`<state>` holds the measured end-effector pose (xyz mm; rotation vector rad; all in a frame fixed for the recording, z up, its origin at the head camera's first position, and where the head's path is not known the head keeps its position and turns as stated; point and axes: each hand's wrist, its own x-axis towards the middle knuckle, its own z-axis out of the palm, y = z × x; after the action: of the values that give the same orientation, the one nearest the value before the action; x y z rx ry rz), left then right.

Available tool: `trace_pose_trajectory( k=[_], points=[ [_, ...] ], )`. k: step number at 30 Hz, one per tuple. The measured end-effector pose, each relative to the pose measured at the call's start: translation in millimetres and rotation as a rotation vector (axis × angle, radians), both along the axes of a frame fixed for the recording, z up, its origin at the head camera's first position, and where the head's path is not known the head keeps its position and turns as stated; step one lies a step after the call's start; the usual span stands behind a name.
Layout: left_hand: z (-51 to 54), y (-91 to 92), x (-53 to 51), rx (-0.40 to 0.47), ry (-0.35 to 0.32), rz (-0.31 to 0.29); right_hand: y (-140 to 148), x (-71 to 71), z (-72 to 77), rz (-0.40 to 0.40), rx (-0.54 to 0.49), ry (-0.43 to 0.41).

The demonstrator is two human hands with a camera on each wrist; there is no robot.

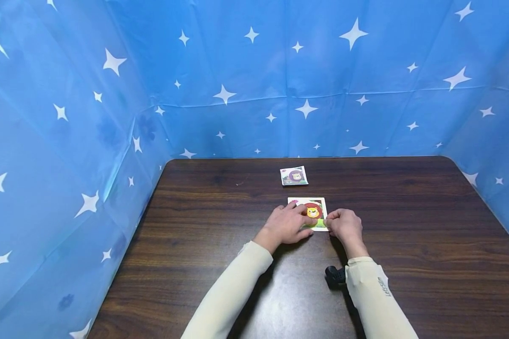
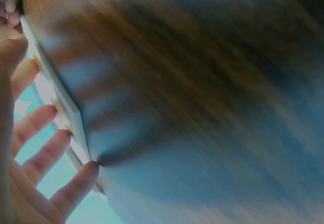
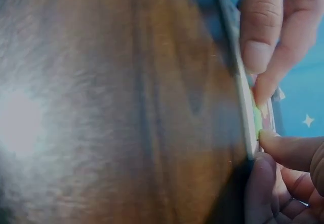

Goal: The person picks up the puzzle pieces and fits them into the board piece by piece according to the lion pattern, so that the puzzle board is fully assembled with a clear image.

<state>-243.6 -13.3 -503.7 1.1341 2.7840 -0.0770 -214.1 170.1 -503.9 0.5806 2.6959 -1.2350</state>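
A white-bordered lion picture board (image 1: 313,212), with a red-maned lion above green, lies on the table in front of me. My left hand (image 1: 286,223) rests over its left part, fingers spread and fairly straight, covering part of the picture. At the lower right corner, my right hand (image 1: 345,227) pinches the board's edge between thumb and forefinger, its other fingers curled. The right wrist view shows the board's pale, thick edge (image 3: 247,117) from the side, with both hands' fingertips close together along it. Beyond the board lies a smaller-looking, paler lion picture (image 1: 294,176).
Dark wood-grain table (image 1: 195,235) lies under everything, with rounded far corners. A blue curtain (image 1: 254,66) with white stars stands along its back and sides. A black device (image 1: 335,276) sits at the right wrist, beside the cream sleeve (image 1: 373,292).
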Motion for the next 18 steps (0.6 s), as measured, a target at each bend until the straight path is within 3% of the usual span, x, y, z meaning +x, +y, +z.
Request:
trace_pose_trajectory(
  k=[8, 18],
  points=[
    [1.4, -1.2, 0.0, 0.002, -0.044, 0.016, 9.6, -4.2, 3.0, -0.148, -0.389, -0.083],
    [0.5, -1.9, -0.9, 0.004, -0.069, 0.02, 17.5, -5.8, 9.1, -0.188, -0.426, -0.067]
  ],
)
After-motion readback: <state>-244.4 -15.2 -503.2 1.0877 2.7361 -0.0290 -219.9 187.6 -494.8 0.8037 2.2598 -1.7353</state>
